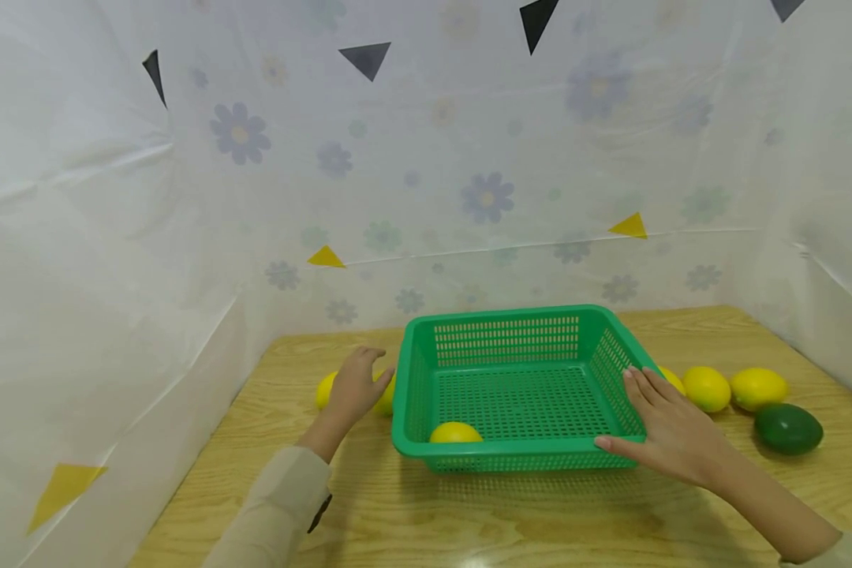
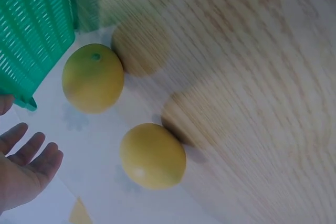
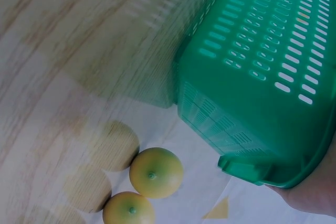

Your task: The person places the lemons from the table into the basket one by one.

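green basket [image 1: 525, 398]: upright on tabletop [image 1: 539, 521], with perforated walls and floor. inside, at near left corner: single yellow fruit [image 1: 456, 432], partly hidden by near rim. at near right corner of basket: right hand [image 1: 674, 430], laid over rim, with fingers straight and close together against right wall and thumb apart on near rim. beside left wall: left hand [image 1: 355, 386], with fingers loosely bent and slightly spread; cannot tell whether touching basket. near left hand, but apart from fingers in left wrist view: inner left fruit [image 2: 93, 78], yellow with green around stem, and outer left fruit [image 2: 153, 156], yellow, separated by narrow gap. on tabletop to right of basket: row of three yellow fruits [image 1: 706, 389], close together, with dark green fruit [image 1: 788, 429] just in front of rightmost. behind tabletop: white backdrop [image 1: 426, 150] with printed flowers.
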### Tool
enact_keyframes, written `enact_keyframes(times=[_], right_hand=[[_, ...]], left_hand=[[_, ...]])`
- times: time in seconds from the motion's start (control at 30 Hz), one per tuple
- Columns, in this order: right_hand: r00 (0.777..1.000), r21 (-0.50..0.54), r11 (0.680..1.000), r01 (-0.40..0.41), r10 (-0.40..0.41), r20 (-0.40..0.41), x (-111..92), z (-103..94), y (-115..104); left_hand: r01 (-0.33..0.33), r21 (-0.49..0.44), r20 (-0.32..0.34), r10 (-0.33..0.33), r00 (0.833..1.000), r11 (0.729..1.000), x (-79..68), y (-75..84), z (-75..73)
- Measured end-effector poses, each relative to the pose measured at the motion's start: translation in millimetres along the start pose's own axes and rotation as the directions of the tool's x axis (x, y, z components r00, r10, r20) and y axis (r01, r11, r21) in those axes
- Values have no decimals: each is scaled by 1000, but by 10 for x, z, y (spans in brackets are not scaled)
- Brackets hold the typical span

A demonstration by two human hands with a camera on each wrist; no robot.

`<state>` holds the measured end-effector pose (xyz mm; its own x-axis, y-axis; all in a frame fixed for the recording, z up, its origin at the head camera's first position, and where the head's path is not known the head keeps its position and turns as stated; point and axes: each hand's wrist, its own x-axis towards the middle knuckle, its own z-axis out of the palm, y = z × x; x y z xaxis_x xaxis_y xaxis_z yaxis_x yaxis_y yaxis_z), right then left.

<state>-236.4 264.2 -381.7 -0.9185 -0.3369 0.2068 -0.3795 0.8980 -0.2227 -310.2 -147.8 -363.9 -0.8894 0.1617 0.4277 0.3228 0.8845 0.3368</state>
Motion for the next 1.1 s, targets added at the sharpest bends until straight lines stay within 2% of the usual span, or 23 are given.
enact_keyframes(times=[0.2,0.4,0.7,0.93,1.1], right_hand=[[1000,0,1000,-1,1,-1,3,5,7],[1000,7,1000,-8,8,9,-5,17,11],[1000,-2,1000,-2,2,3,-10,23,10],[1000,-5,1000,-16,16,11,1,-3,3],[1000,-6,1000,-17,18,16,13,-12,-3]], left_hand=[[84,32,97,-86,992,996,-3,-51,111],[136,67,151,-145,978,988,6,-91,223],[139,156,201,-169,965,978,41,-128,316],[160,148,236,-192,953,976,62,-159,407],[164,133,231,-191,954,977,60,-163,456]])
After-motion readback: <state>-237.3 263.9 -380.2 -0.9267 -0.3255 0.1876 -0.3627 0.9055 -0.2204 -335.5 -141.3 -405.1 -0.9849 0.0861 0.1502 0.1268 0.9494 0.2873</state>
